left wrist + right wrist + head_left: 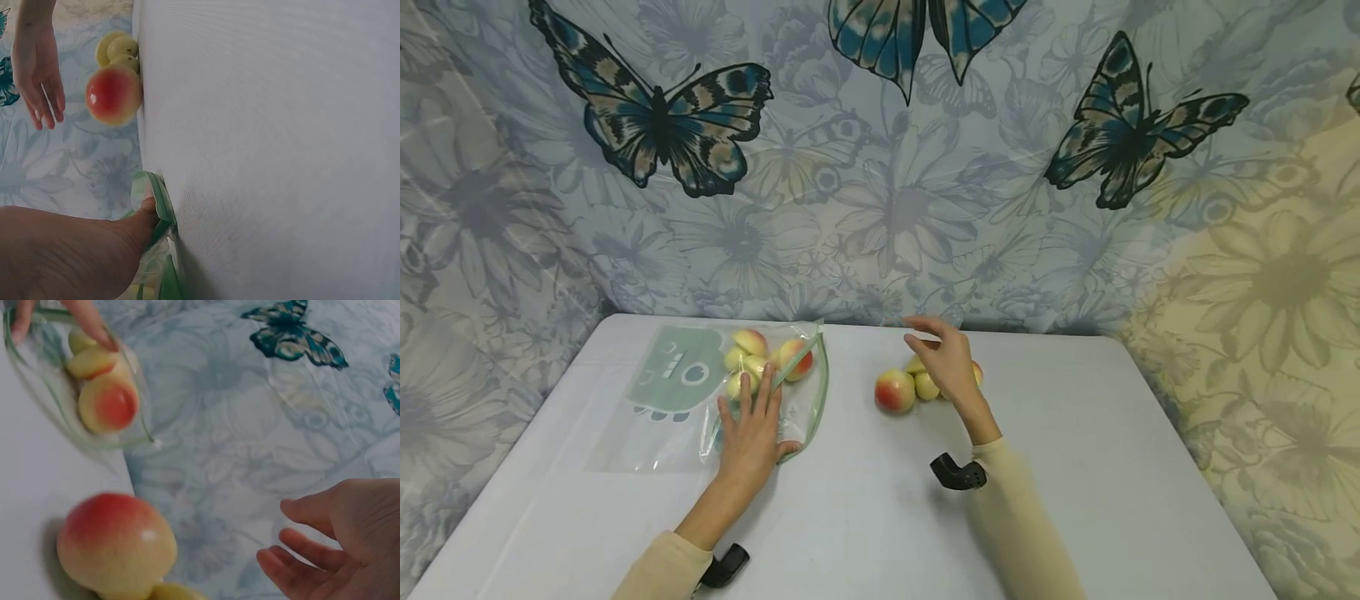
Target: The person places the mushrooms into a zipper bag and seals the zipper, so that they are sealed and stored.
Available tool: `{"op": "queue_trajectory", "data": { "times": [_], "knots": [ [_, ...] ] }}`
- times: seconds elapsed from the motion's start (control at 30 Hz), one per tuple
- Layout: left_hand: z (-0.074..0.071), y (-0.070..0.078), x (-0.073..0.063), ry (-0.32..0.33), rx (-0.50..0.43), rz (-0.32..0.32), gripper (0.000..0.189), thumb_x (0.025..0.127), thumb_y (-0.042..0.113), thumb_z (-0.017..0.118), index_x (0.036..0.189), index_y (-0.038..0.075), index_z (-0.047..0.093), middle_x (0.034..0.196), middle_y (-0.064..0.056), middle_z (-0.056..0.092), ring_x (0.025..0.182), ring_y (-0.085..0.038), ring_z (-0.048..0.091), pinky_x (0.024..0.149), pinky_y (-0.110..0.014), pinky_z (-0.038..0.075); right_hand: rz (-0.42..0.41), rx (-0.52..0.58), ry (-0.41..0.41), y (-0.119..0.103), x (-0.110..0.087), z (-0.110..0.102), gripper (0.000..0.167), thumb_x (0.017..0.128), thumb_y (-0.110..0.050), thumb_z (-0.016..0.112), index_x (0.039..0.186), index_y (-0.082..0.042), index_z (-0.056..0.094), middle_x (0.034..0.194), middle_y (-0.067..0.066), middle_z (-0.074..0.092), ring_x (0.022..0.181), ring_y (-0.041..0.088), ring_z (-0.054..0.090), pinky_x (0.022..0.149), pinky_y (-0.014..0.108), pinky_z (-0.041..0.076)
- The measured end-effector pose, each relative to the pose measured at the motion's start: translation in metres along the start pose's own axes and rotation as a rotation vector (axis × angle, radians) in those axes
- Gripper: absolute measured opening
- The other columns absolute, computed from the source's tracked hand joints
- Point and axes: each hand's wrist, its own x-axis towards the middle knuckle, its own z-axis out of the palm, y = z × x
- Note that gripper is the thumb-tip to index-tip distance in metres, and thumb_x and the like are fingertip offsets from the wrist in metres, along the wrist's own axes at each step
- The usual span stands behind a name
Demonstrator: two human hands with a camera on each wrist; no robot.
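Clear bag [696, 421] with a green-edged mouth, lying on the left part of the white table [865, 517], holds several yellow-red fruits [751, 342]. Left hand [752, 429] rests on it, fingers straight and spread, thumb at the mouth's rim. Right hand [946, 358], thumb and loosely bent fingers parted, hovers above and apart from a second fruit group [895, 392], right of the bag. Cream sleeves [1026, 517] cover both forearms; butterfly-patterned covering [887, 208] rises behind.

A clear green-edged bag [681, 447] lies holding yellow-and-red fruits [749, 342], apart from a loose fruit cluster [925, 386]
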Motion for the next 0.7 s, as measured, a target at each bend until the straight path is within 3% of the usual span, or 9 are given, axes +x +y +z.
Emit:
{"op": "queue_trajectory", "data": {
  "times": [0.3, 0.5, 0.7],
  "knots": [
    [0.001, 0.000, 0.000, 0.000, 0.026, -0.004, 0.096, 0.064, 0.039, 0.086, 0.141, -0.004, 0.047, 0.162, -0.017, 0.014, 0.146, -0.047, 0.010, 0.104, -0.077, 0.015, 0.033, -0.073, 0.001, 0.020, -0.003, -0.027, 0.032, 0.091, -0.005, 0.069, 0.122, 0.002, 0.065, 0.128, 0.018, 0.062, 0.120, 0.035, 0.057, 0.092, 0.042, 0.053],
    [0.001, 0.000, 0.000, 0.008, 0.028, -0.008, 0.097, 0.064, 0.039, 0.086, 0.141, -0.003, 0.047, 0.162, -0.017, 0.015, 0.145, -0.047, 0.011, 0.104, -0.077, 0.016, 0.029, -0.135, 0.006, 0.037, -0.007, -0.036, 0.032, 0.090, -0.003, 0.069, 0.121, 0.004, 0.064, 0.129, 0.024, 0.058, 0.122, 0.039, 0.053, 0.095, 0.048, 0.050],
    [0.001, 0.001, 0.000, -0.002, 0.036, -0.005, 0.096, 0.065, 0.040, 0.085, 0.142, -0.003, 0.047, 0.162, -0.017, 0.015, 0.146, -0.047, 0.011, 0.104, -0.077, 0.017, 0.087, -0.173, -0.016, 0.052, -0.013, -0.044, 0.033, 0.091, -0.006, 0.068, 0.123, 0.004, 0.064, 0.132, 0.025, 0.056, 0.124, 0.041, 0.051, 0.100, 0.050, 0.046]
  ]
}}
